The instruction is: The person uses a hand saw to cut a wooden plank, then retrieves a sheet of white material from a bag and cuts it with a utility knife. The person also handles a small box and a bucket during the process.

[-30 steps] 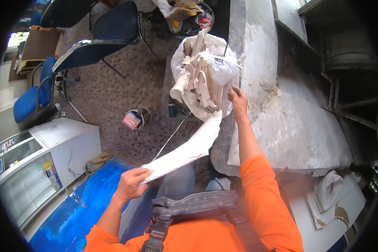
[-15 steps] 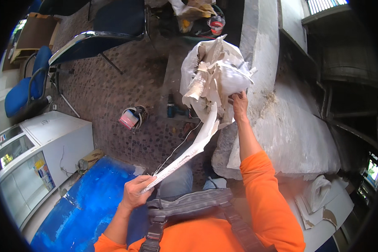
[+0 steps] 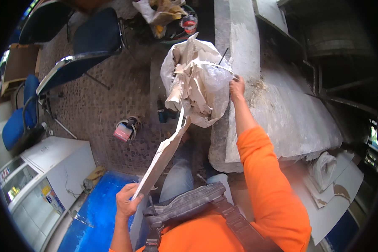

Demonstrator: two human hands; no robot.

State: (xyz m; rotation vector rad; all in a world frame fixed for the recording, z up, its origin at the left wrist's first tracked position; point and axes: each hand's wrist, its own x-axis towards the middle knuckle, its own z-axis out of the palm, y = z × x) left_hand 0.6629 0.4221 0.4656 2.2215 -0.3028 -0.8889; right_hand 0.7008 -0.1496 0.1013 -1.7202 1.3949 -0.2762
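Note:
My left hand [image 3: 127,200] grips the lower end of a long, torn strip of off-white board [image 3: 159,155], which slants up to a bulging plastic sack [image 3: 214,109] crammed with broken board pieces [image 3: 189,84]. My right hand [image 3: 237,86] is closed at the sack's right edge, by a white tie across the top with a dark stick poking up; exactly what its fingertips pinch is small and partly hidden. The sack sits at the left of a grey concrete ledge [image 3: 285,126].
Dark chairs [image 3: 94,35] and a blue chair [image 3: 17,126] stand left, above a white cabinet [image 3: 59,159] and blue panel [image 3: 84,227]. A bucket [image 3: 126,128] is on the pebble floor [image 3: 109,105]. Loose board sheets [image 3: 340,210] lie lower right; a tub with rags [image 3: 161,14] is at top.
My left hand has moved down and the strip has turned steeper, onto its edge. My right hand has reached farther up and closed at the sack's side.

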